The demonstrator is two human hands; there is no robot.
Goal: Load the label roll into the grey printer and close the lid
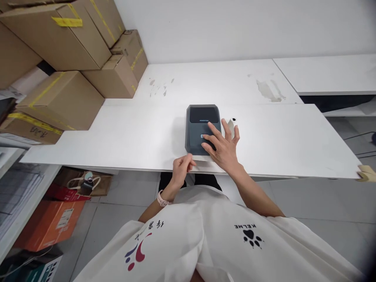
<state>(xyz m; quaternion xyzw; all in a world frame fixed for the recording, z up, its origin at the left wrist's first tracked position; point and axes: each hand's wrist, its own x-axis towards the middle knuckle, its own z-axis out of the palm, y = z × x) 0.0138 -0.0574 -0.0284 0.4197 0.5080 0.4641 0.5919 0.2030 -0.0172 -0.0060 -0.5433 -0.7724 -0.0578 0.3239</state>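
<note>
A dark grey label printer [194, 131] sits near the front edge of the white table, its darker panel toward the wall. My right hand [225, 150] lies over its right side with the fingers spread, one fingertip at the small lit button [202, 136]. At the printer's front edge shows a pale strip [202, 158], which looks like paper. My left hand [182, 166] is closed beside the strip's left end; whether it pinches the strip I cannot tell. Partly hidden behind my right fingers, a white rounded object [232, 124] with a dark end stands right of the printer.
Cardboard boxes [63, 98] with yellow tape are stacked at the table's left end. Stains [268, 91] mark the back of the white table [279, 137]. An orange box [55, 223] and a paper bag [100, 183] are below at the left.
</note>
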